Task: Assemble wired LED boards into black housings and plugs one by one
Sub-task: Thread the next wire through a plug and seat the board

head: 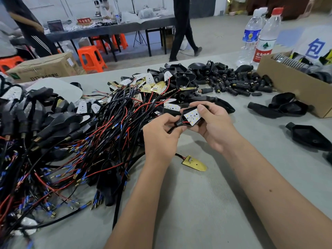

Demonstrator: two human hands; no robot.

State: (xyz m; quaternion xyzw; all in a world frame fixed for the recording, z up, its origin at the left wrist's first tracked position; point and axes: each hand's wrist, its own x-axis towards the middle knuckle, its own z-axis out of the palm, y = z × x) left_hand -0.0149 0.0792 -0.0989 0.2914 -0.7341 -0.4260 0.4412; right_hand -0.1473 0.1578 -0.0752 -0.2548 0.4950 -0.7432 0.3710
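Closest to the near edge of the bench [206, 212] it's just two bare forearms coming in over the grey top. A little further in, one loose board [195, 163] lies gold side up on the bench, its red and black leads running off toward the wire pile.

Both hands are up over the middle of the bench. The right hand [211, 126] has its fingers curled round a black housing [195, 121], thumb on top, and a white LED board [192, 116] sits in the housing's open face with its red wire showing at the neck. The left hand [161, 133] pinches the housing's narrow neck end, where the black cable comes out (can't tell exactly which fingers do the pinching).

Left of the hands is a big tangle of red and black wires [80, 141] with blue-sleeved tips, spreading to the left edge, with finished housings heaped on its far left. On the right side an empty housing [312, 137] lies open side up.

Further back, a heap of black plugs [239, 81] runs along the far edge, next to a cardboard box [287, 87] at the far right corner and two water bottles [258, 36] behind it.
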